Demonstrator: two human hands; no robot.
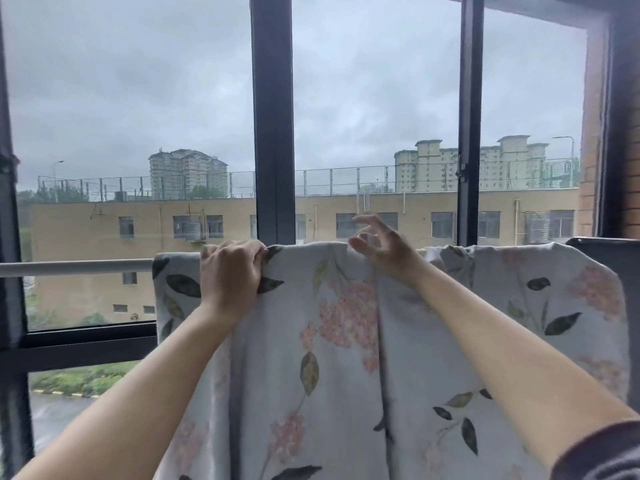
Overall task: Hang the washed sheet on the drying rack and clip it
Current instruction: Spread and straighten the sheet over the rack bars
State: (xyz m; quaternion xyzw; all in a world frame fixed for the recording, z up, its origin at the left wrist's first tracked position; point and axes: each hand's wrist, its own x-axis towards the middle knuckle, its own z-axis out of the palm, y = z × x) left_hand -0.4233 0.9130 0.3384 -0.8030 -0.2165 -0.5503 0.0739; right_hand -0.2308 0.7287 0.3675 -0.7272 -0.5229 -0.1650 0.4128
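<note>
Already the pale floral-printed cotton sheet (346, 341) drapes over the white horizontal rack bar (76, 267) before the dark-framed window (273, 133). Left hand (230, 271) is clenched on its top fold; right hand (381, 245) hovers above, fingers spread, holding nothing.

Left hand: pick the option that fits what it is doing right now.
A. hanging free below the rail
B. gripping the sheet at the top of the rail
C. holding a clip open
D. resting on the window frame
B: the left hand is closed on the floral sheet where it folds over the white rail; no clip is visible.
</note>
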